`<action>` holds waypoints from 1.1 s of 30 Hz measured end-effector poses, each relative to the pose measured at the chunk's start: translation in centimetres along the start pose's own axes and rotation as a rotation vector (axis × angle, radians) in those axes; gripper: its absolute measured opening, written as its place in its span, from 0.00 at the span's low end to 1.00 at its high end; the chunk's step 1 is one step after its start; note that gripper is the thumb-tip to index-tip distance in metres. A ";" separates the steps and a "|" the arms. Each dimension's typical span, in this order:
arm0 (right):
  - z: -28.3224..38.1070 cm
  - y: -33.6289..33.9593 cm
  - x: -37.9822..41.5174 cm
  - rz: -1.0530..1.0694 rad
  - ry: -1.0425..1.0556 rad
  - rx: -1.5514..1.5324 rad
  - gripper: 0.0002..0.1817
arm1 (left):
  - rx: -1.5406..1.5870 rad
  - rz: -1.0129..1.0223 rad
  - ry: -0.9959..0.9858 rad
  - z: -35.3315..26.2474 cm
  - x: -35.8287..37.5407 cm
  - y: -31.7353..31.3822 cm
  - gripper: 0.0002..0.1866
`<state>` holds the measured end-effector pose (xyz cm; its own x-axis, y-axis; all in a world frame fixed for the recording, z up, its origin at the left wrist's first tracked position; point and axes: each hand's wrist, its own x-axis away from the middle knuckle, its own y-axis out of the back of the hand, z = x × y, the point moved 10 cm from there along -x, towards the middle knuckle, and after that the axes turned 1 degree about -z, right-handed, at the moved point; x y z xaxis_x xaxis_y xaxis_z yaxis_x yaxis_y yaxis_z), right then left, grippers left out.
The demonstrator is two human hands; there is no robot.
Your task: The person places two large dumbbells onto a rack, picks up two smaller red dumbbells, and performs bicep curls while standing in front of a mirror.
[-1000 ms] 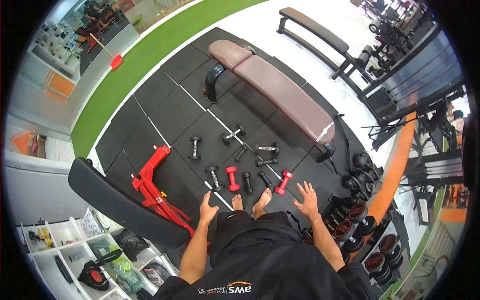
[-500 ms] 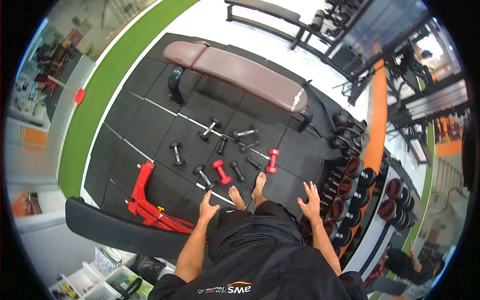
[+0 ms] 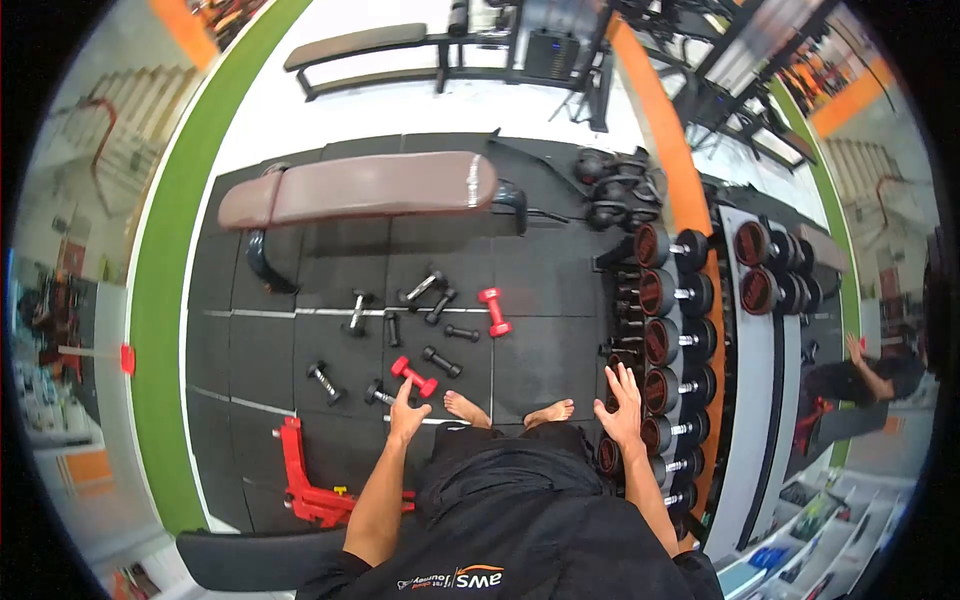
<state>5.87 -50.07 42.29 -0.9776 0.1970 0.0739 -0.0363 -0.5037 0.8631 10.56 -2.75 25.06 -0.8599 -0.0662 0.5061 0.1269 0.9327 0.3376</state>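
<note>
**Fingers Spread Over a Floor of Scattered Dumbbells**

A bright green strip of turf (image 3: 180,200) curved down the far left of a gym, beside matte black rubber floor tiles (image 3: 560,280). On the tiles stood a long brown padded bench (image 3: 355,185), its cushion smooth and rounded at the ends. Nearer the person sat a red-painted metal frame (image 3: 294,455) of square-edged bars. A chrome-handled dumbbell with dark heads (image 3: 325,383) lay to the left of the person's left hand (image 3: 404,416), which was held out with fingers and thumb parted, grasping nothing. Just beyond its fingertips lay a red dumbbell with angular heads (image 3: 415,376); whether they touched could not be told.

By the look of the weights, a sound grip called for fingers wrapped around the narrow mid-handle, wrist straight, heads level and well away from the bare feet (image 3: 466,409) nearby. A slim black dumbbell (image 3: 441,361) and a second red dumbbell (image 3: 495,312) rested farther ahead, between the hands. The right hand (image 3: 624,412), fingers fanned, also held nothing, near a column of black, round-headed dumbbells with steel handles (image 3: 663,388), their flat ends marked in red.
</note>
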 end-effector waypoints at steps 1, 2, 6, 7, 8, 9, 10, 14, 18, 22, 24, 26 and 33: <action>-1.1 0.8 0.6 -0.016 -0.022 -0.015 0.40 | -0.016 0.010 -0.015 -0.9 -0.5 -0.9 0.46; -2.2 1.7 1.3 -0.037 -0.049 -0.030 0.40 | -0.046 0.024 -0.037 -1.9 -0.9 -2.2 0.46; -7.4 4.8 4.0 -0.112 -0.153 -0.053 0.42 | -0.085 0.152 0.073 -7.6 -0.8 -8.7 0.45; -8.7 5.6 4.6 -0.139 -0.161 -0.084 0.42 | -0.116 0.152 -0.039 -9.6 -0.6 -10.5 0.45; -9.9 6.4 5.2 -0.177 -0.173 -0.108 0.42 | -0.138 0.121 -0.242 -8.8 -2.2 -12.6 0.45; -11.1 7.0 5.7 -0.201 -0.189 -0.122 0.42 | -0.112 0.179 -0.249 -9.5 -2.2 -14.9 0.44; -12.1 7.7 6.1 -0.222 -0.202 -0.136 0.42 | -0.085 0.235 -0.252 -11.8 -1.5 -17.5 0.44; -14.8 10.4 7.4 -0.301 -0.227 -0.189 0.40 | -0.131 0.469 -0.254 -16.6 1.0 -26.6 0.45; -17.0 13.1 9.0 -0.335 -0.244 -0.219 0.41 | -0.181 0.605 -0.341 -21.0 4.0 -35.1 0.45; -19.7 15.4 11.1 -0.342 -0.274 -0.217 0.46 | -0.265 0.693 -0.438 -24.9 6.9 -42.0 0.45; -20.9 16.5 12.0 -0.366 -0.312 -0.231 0.46 | -0.258 0.747 -0.467 -26.7 8.5 -44.6 0.45; -22.0 17.2 12.6 -0.394 -0.338 -0.275 0.47 | -0.237 0.778 -0.491 -28.2 9.6 -46.5 0.45; -23.7 19.2 12.7 -0.553 -0.402 -0.439 0.52 | -0.205 0.893 -0.520 -31.4 10.4 -51.5 0.45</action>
<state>-12.20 -77.19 47.94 -0.6480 0.7593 -0.0601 -0.6523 -0.5125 0.5584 10.60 -62.62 37.81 -0.5131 0.8208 0.2509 0.8582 0.4868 0.1626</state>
